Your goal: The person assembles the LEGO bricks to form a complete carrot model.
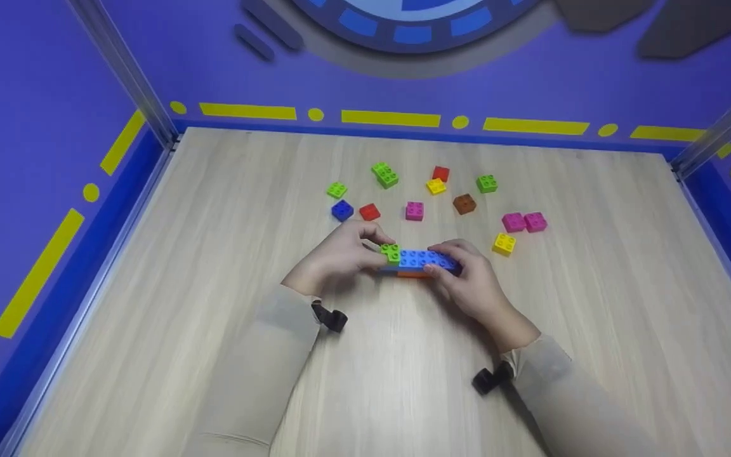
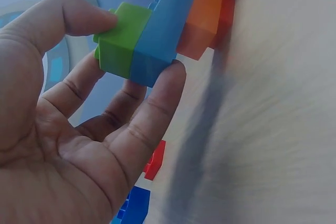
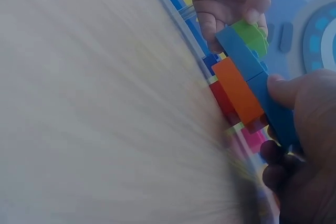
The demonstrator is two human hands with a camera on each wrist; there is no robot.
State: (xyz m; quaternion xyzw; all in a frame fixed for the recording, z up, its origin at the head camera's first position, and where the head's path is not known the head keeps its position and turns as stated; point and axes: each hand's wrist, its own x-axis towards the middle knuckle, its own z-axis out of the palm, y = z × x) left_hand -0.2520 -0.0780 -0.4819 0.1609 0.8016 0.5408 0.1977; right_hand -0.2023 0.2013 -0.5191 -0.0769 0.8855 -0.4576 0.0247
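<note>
Left hand comes in from its own side, thumb and fingers pinching a green brick at the left end of a blue layer. Right hand grips the other end, thumb on the near side, fingers over the far side. The built stack lies between the two hands.

Head view gives only a thin strip of the orange brick under the blue. Left wrist view adds a red brick beneath the orange, and a fingertip of the left hand touching the blue below the green. Right wrist view shows a seam: the blue layer is two bricks.

Loose on the table: a dark blue brick and a small red brick just beyond the left hand; a pink brick beyond the gap between hands; a brown brick beyond the right hand; a yellow brick to its right, near. Right fingers partly cover the stack's right end.
</note>
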